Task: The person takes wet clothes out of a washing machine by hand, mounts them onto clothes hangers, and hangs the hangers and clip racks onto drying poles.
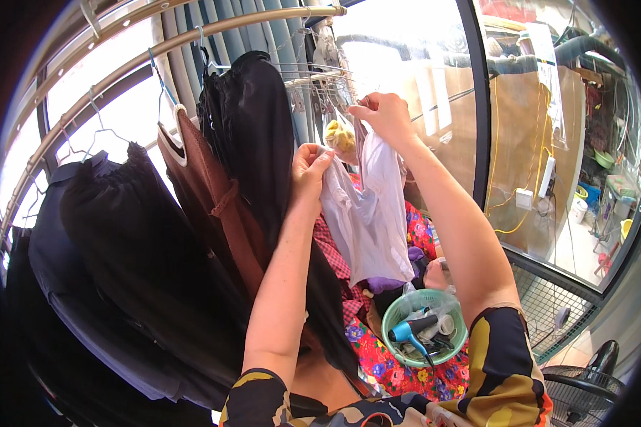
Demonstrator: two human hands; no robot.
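Observation:
A pale white garment (371,213) hangs between my two raised hands, its lower part falling loose. Thumb and fingers of my left hand (310,171) pinch its upper left edge. Higher up, my right hand (387,117) grips the other top edge, close to a wire clip hanger (320,77). Whether that edge is also held by a clip of the hanger is hard to tell. Just behind the garment is a clear plastic bag with yellow contents (342,136).
Dark clothes (155,256) and a brown knit garment (213,197) hang from a metal rail (219,25) at left. Below, a green plastic basket (390,341) with a blue hair dryer (406,332) stands on red floral fabric (390,373). A glass door frame (478,107) and fan (582,389) are at right.

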